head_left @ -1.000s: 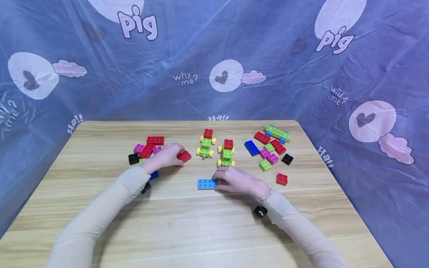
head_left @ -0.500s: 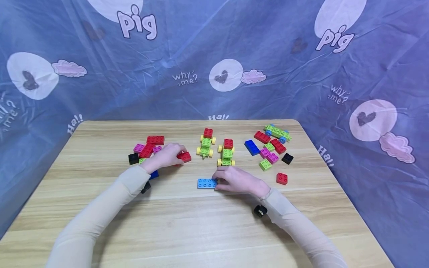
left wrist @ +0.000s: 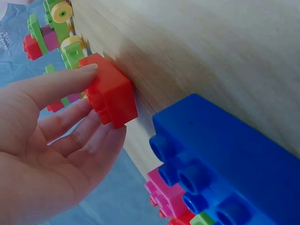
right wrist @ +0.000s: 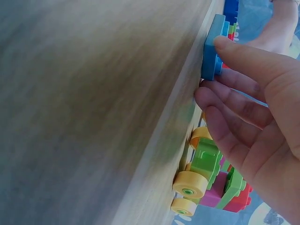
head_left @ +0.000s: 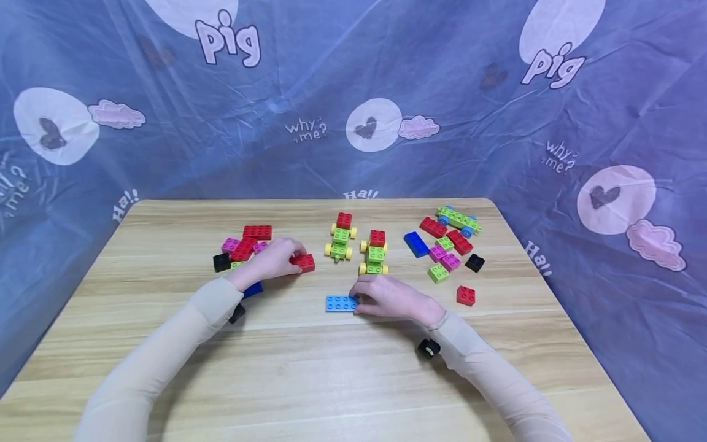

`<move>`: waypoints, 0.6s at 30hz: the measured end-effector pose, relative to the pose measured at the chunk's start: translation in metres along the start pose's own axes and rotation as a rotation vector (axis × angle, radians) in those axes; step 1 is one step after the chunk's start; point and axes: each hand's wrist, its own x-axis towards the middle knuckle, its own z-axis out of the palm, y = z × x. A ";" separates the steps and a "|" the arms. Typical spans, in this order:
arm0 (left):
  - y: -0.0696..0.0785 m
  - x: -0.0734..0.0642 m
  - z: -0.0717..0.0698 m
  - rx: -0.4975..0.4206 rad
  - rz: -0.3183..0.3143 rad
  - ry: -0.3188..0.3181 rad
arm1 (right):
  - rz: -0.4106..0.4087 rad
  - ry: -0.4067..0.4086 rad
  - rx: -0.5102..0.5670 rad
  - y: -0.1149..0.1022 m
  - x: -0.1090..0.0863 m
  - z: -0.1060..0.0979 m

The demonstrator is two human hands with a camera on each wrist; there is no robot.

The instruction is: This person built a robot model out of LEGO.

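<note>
In the head view my left hand point(head_left: 270, 261) pinches a red toy brick point(head_left: 305, 263) at the left of the middle of the table. The left wrist view shows thumb and fingers at the two sides of this red brick point(left wrist: 115, 89), its studs facing the palm. My right hand point(head_left: 392, 298) holds the right end of a flat light-blue plate brick point(head_left: 339, 303), studs up, at the table's middle. From the right wrist, the thumb lies along the near side of the plate brick point(right wrist: 213, 44), fingertips at its far side.
Two toy cars with yellow wheels point(head_left: 340, 236) point(head_left: 375, 253) stand behind the right hand. Several loose bricks lie around the left hand, among them a dark blue brick point(left wrist: 225, 150). More lie at the right, with a green blue-wheeled base point(head_left: 458, 219) and a red brick point(head_left: 466, 295).
The red brick in my left hand has turned a little and come slightly nearer to me, the left wrist shifting with it. My right hand and the light-blue plate brick stay put.
</note>
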 end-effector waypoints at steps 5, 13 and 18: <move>0.000 -0.005 0.000 -0.024 0.016 0.000 | -0.008 0.007 0.010 0.000 0.000 0.000; 0.005 -0.015 0.000 -0.047 0.016 -0.007 | -0.024 0.018 0.013 0.000 0.001 0.000; 0.010 -0.019 0.000 -0.059 0.013 -0.022 | -0.018 0.014 0.010 0.000 0.003 0.001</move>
